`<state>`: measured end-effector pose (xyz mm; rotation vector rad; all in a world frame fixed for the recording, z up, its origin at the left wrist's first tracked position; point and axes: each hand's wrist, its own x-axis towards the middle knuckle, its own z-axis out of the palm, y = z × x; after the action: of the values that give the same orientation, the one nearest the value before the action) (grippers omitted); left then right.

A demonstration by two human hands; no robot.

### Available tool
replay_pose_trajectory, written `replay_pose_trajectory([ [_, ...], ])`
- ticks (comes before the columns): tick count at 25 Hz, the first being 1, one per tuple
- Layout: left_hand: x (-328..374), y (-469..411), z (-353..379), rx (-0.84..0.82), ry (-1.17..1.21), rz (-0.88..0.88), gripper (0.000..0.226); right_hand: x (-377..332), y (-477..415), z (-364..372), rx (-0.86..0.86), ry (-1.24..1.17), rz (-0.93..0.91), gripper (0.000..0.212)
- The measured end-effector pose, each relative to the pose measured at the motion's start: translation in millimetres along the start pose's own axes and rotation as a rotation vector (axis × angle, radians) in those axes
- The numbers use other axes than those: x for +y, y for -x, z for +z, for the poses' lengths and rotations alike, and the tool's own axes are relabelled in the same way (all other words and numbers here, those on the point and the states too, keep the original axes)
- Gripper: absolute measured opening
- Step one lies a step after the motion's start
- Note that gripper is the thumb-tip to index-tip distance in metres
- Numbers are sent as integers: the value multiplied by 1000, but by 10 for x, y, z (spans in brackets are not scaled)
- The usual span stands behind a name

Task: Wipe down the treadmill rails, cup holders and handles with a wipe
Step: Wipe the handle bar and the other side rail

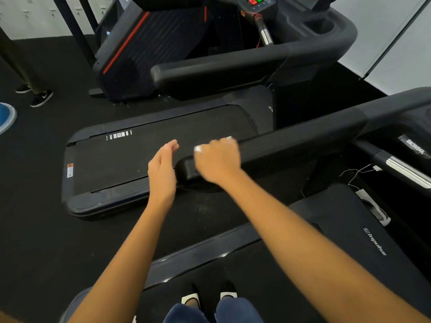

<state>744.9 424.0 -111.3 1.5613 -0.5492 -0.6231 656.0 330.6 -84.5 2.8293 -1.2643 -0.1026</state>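
1. The right hand (217, 159) curls its fingers over a white crumpled wipe (198, 148), pressing it onto the rounded end of the long black padded treadmill rail (303, 138).
2. The left hand (162, 165) hovers just beside that rail end, fingers straight and relaxed, holding nothing.

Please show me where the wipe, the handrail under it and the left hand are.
wipe (197, 148): head view, white corner showing.
handrail (291, 141): head view, bare top.
left hand (162, 165): head view, middle of hand.

White wipe (198, 148), black rail (291, 145)
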Motion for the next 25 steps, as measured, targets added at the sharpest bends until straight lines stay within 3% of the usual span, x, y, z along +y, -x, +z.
replay_pose_trajectory([
  [3,236,-108,70,-51,-91,111,37,-514,52,-11,0,-54,-193,27],
  [5,319,-153,88,-107,-192,160,35,-331,80,48,31,-60,-285,28],
  [7,317,-168,80,-124,-249,159,36,-17,49,81,96,-59,-242,28],
  [9,279,-169,34,-106,-284,122,36,78,21,134,168,-116,-86,30],
  [12,234,-170,-22,-111,-334,125,34,-400,235,376,312,-183,-9,25],
  [15,248,-179,-28,-138,-375,139,34,-765,719,858,446,-315,-26,60],
  [17,225,-171,1,-167,-402,149,35,-787,879,972,533,-703,184,68],
  [20,133,-127,54,-211,-448,154,36,-729,767,895,582,-1638,842,59],
  [21,100,-113,80,-238,-476,162,37,-633,629,865,582,-1849,1052,55],
  [23,21,-93,135,-303,-559,194,37,-331,309,852,533,-2093,1357,56],
  [25,-65,-90,162,-339,-669,254,40,-252,178,741,483,-2191,1532,56],
])
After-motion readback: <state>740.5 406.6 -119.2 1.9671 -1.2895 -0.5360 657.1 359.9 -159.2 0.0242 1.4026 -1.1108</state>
